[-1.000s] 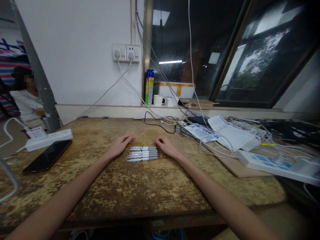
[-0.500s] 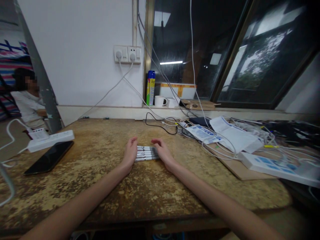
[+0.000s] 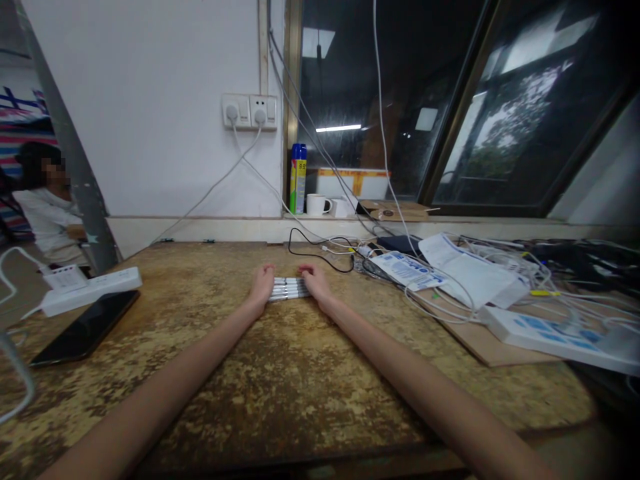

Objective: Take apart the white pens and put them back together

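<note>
Several slim white and grey pens (image 3: 289, 289) lie side by side on the worn wooden table (image 3: 280, 387), in a flat row running left to right. At their left ends is my left hand (image 3: 263, 287), its palm turned inward. My right hand (image 3: 315, 283) is at their right ends, facing the other. The pens span the gap between the two palms, and both hands touch or nearly touch the ends. The fingers curve forward and inward; the fingertips are partly hidden.
On the left are a black phone (image 3: 87, 327) and a white power strip (image 3: 93, 290). To the right lie white packets (image 3: 465, 270), tangled cables and another power strip (image 3: 545, 333). A spray can (image 3: 299, 179) and mug (image 3: 318, 204) stand on the sill. A person (image 3: 47, 207) sits far left.
Both hands and the row of pens have moved forward on the table, away from me. The camera view has shifted slightly.
</note>
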{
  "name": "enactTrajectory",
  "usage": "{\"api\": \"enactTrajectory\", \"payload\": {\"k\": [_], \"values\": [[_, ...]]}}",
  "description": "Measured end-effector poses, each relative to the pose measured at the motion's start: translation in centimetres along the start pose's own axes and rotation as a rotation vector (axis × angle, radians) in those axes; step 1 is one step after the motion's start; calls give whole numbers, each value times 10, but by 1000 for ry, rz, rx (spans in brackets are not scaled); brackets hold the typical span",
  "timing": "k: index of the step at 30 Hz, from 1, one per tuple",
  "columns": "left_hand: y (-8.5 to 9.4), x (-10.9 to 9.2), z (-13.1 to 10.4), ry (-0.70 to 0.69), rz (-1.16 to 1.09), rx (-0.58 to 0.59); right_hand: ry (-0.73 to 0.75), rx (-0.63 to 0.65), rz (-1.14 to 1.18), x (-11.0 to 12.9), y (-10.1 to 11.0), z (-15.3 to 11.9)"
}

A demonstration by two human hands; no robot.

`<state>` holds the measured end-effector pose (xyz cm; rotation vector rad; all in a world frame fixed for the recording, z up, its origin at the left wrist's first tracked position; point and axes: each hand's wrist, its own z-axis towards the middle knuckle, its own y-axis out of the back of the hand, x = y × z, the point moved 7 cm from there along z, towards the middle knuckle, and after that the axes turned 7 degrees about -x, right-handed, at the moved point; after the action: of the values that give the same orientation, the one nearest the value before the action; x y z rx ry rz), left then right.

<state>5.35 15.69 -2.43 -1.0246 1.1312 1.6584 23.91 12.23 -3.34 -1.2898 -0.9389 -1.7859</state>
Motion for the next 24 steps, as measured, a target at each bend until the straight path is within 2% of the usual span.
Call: {"api": "enactTrajectory", "payload": {"k": [5,8,11,14,16,20,24], "values": [[7,5,4,-27,-19,-1,13,-2,-3,-2,7,3],[21,4,4,-66,-24,-13,67,4,-6,2,19,4],[38,3,2,-114,-31,2,151,12,-22,7,40,3],[53,3,-2,-140,-40,57,204,44,-43,3,60,-2],[57,4,-6,-148,-50,137,223,82,-52,-2,67,-7],[59,1,-13,-194,-47,296,269,186,-73,-7,66,-19],[62,-3,-16,-245,-22,305,313,253,-108,-4,58,-28]]}}
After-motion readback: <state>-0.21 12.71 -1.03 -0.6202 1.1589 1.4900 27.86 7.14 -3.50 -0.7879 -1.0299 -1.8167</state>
